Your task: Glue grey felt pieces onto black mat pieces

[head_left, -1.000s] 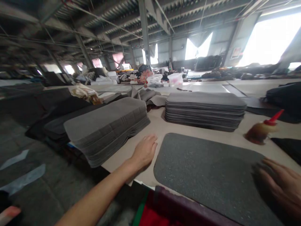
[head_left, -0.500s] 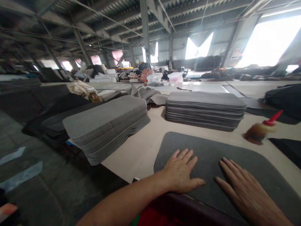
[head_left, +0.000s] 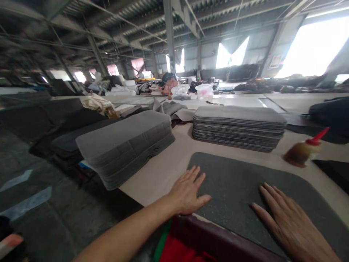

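Observation:
A dark grey mat-like sheet with rounded corners (head_left: 231, 189) lies flat on the pale table near me. My left hand (head_left: 189, 191) rests on the sheet's left edge, palm down with the fingers stretched out. Over the right part of the same sheet, my right hand (head_left: 286, 218) lies flat, thumb apart from the fingers, holding nothing. Beyond the sheet stands a neat stack of grey sheets (head_left: 237, 131). Another stack (head_left: 128, 142), leaning a little, sits at the table's left edge. To the right is a glue-type squeeze bottle (head_left: 302, 153) with a red nozzle and brown contents.
Crumpled grey material (head_left: 180, 111) lies behind the stacks. White plastic bags (head_left: 204, 91) stand farther back, near a person (head_left: 169, 83). Dark material (head_left: 334, 174) is at the right. The pale table's (head_left: 158, 178) left edge drops to the floor (head_left: 62, 214).
My left hand has slid left across the sheet to its left edge. The right hand stays nearly in place, flat on the sheet.

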Available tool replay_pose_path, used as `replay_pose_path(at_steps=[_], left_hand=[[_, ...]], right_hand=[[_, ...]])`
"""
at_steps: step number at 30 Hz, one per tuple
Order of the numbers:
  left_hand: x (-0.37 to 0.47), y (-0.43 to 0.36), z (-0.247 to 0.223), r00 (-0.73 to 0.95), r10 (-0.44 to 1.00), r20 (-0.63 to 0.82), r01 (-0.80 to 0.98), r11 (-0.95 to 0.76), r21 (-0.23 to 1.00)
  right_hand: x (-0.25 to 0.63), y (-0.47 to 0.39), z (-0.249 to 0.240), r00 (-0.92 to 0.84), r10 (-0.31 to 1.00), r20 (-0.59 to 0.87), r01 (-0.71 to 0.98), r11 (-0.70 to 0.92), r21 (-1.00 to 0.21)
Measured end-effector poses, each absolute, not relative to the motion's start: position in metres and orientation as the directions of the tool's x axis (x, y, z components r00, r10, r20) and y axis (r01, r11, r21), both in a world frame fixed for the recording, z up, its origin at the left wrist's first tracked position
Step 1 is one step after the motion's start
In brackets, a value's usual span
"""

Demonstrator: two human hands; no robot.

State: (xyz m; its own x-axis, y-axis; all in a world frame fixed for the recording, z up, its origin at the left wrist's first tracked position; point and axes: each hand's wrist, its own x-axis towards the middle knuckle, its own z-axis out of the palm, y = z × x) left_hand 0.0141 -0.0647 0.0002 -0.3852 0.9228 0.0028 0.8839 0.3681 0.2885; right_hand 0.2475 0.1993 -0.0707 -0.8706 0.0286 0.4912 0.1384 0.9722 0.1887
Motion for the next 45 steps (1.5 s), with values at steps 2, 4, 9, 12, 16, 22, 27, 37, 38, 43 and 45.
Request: replay_pose_path(at_steps=[2,4,9,12,16,22,27,37,38,43,45], left_hand=[[0.011,-0.070,0.001,-0.422,0.907,-0.013,0.878,0.412,0.246],[0.007,-0.075,-0.002,-0.446,0.895,-0.019,0.879,0.441,0.182],[-0.011,-0.080,-0.022,-0.423,0.904,0.069,0.906,0.422,0.028],[-0.018,-0.081,-0.031,-0.388,0.912,0.134,0.918,0.396,-0.033],[-0.022,-0.082,-0.036,-0.342,0.917,0.205,0.926,0.366,-0.091],[-0.025,-0.080,-0.041,-0.280,0.916,0.286,0.943,0.319,-0.097],[-0.024,-0.078,-0.031,-0.225,0.900,0.372,0.951,0.285,-0.116],[-0.049,0.006,0.015,-0.306,0.945,0.117,0.943,0.318,-0.099],[-0.053,0.008,0.006,-0.372,0.925,0.074,0.922,0.378,-0.088],[-0.066,0.003,-0.024,-0.396,0.915,0.074,0.914,0.401,-0.067],[-0.062,-0.001,-0.021,-0.407,0.907,0.108,0.903,0.418,-0.100]], right_hand=[[0.248,0.194,-0.066,-0.876,0.160,0.455,0.254,0.955,0.152],[0.252,0.190,-0.059,-0.867,0.296,0.400,0.368,0.923,0.116],[0.281,0.191,-0.046,-0.810,0.514,0.282,0.557,0.825,0.097],[0.303,0.192,-0.048,-0.759,0.591,0.272,0.633,0.767,0.099],[0.335,0.203,-0.056,-0.750,0.602,0.273,0.647,0.754,0.113],[0.382,0.234,-0.032,-0.697,0.641,0.321,0.657,0.750,-0.070],[0.349,0.220,0.003,-0.745,0.563,0.357,0.524,0.826,-0.208],[0.208,0.257,0.013,-0.845,0.509,0.165,0.481,0.858,-0.181],[0.207,0.262,0.007,-0.825,0.544,0.153,0.517,0.836,-0.182],[0.227,0.274,-0.011,-0.743,0.662,0.093,0.640,0.745,-0.189],[0.240,0.272,-0.008,-0.730,0.679,0.077,0.659,0.729,-0.184]])
